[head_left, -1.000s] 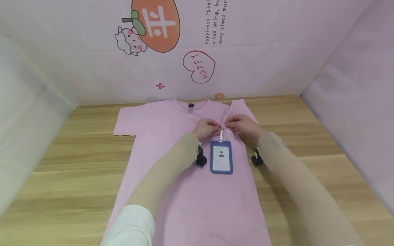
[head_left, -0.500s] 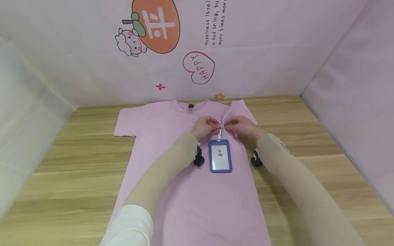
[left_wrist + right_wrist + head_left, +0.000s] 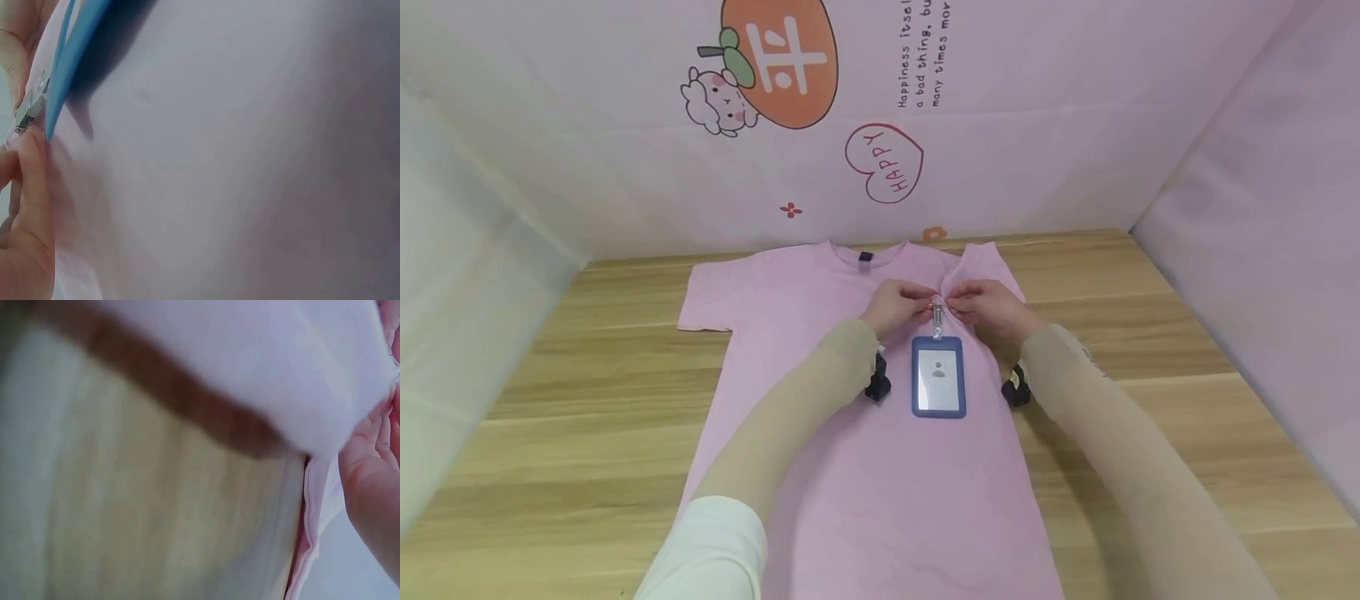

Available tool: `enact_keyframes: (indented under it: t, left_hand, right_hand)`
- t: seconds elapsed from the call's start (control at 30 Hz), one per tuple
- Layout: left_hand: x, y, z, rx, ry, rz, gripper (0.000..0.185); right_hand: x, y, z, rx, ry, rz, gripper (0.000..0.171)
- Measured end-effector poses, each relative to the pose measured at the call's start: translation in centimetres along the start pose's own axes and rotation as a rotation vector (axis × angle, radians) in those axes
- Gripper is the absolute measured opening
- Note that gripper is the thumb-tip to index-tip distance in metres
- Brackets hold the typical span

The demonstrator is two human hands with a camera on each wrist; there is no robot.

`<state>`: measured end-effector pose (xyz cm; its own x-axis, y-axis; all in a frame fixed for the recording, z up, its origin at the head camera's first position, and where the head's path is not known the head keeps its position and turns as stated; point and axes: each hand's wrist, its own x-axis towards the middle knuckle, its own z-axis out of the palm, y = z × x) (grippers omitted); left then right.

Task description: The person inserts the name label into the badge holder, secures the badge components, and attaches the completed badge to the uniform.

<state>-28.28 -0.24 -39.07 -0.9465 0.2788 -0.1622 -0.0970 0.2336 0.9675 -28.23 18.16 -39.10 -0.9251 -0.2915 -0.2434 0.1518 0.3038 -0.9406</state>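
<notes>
Both hands are creeping up the pink T-shirt (image 3: 865, 433) since a second ago, and the blue badge holder (image 3: 937, 377) is sliding along, so its metal clip (image 3: 937, 315) looks nearly fastened to the chest. The left hand (image 3: 895, 305) and right hand (image 3: 988, 307) are each pinching shirt fabric beside the clip with curled fingers. One shirt, one badge holder and one clip are lying on the desk (image 3: 1150, 333).
</notes>
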Motion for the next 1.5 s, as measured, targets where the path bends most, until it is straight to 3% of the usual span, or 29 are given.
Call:
enact_keyframes:
  t: [0.27, 0.67, 0.77, 1.0, 1.3, 1.5]
  left_hand:
    - [0.3, 0.1, 0.0, 0.054, 0.005, 0.012, 0.022]
    - [0.3, 0.1, -0.5, 0.14, -0.035, 0.068, 0.022]
    - [0.3, 0.1, -0.6, 0.146, -0.057, 0.065, 0.022]
    - [0.6, 0.5, -1.1, 0.183, -0.096, 0.057, 0.02]
    - [0.3, 0.3, -0.8, 0.181, -0.092, 0.036, 0.021]
    - [0.1, -0.3, -0.9, 0.171, -0.099, 0.041, 0.023]
  right_hand:
    - [-0.1, -0.5, 0.3, 0.103, 0.029, 0.002, 0.019]
    - [0.1, -0.9, 1.2, 0.086, 0.146, -0.028, 0.009]
    - [0.2, -0.9, 1.4, 0.135, 0.158, -0.034, 0.006]
    - [0.1, -1.1, 1.7, 0.117, 0.206, -0.042, 0.006]
    - [-0.2, -1.0, 1.5, 0.15, 0.149, -0.028, 0.02]
    - [-0.2, -0.4, 1.6, 0.197, 0.092, -0.019, 0.004]
